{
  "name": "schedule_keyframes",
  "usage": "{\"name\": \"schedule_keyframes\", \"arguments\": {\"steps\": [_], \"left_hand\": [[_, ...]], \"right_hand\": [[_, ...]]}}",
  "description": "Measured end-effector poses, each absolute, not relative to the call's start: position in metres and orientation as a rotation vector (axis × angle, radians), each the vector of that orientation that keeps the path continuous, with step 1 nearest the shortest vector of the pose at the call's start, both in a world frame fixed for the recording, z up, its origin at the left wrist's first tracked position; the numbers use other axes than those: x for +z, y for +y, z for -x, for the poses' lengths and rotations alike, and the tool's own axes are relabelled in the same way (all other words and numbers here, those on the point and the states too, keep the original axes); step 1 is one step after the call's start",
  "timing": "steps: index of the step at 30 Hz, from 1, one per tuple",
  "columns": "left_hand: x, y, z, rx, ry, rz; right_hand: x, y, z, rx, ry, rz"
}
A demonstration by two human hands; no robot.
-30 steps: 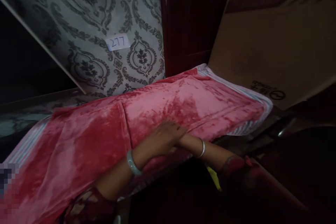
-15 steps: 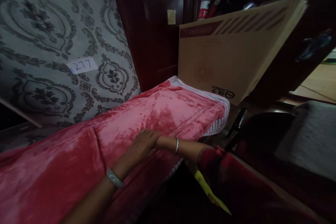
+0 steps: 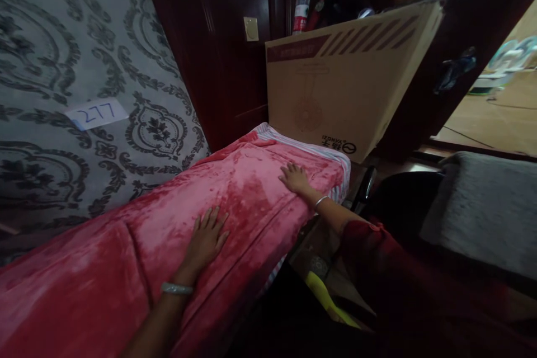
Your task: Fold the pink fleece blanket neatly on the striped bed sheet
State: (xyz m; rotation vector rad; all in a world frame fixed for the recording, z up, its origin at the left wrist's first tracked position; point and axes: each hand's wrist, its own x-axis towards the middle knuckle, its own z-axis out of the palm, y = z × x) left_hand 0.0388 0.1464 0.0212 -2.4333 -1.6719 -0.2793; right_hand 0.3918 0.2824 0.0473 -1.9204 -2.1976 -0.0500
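A plush red blanket (image 3: 168, 224) with a striped edge lies spread over a long, narrow surface along the wall. My left hand (image 3: 205, 238) rests palm down on it near the middle, fingers spread; a pale bangle circles that wrist. Farther out, my right hand (image 3: 296, 179) lies flat on the blanket toward its far end, with the fingers apart and a thin silver bangle on the wrist. Neither hand holds anything. Beneath the blanket, what bears it is hidden.
Past the blanket's far end stands a large cardboard box (image 3: 335, 89), with a red-capped bottle (image 3: 302, 3) behind its top edge. A grey cloth (image 3: 486, 212) drapes over dark furniture at the right. A paper label (image 3: 96, 113) marks the patterned wall.
My hands, close together before, have moved apart. The right has reached forward along the blanket, and the left now lies with fingers spread. The view has shifted slightly right.
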Motion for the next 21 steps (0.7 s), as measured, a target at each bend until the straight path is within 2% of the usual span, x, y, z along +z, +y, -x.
{"name": "schedule_keyframes", "arguments": {"steps": [12,17,21], "left_hand": [[0.024,0.143,-0.038,-0.223,-1.686,2.514],[0.022,0.141,-0.037,-0.222,-1.678,2.513],[0.012,0.144,-0.033,-0.288,-1.610,2.486]], "right_hand": [[0.061,0.301,-0.461,0.476,-1.695,2.123],[0.061,0.304,-0.482,0.828,-1.411,1.943],[0.045,0.301,-0.481,1.003,-1.081,1.622]]}}
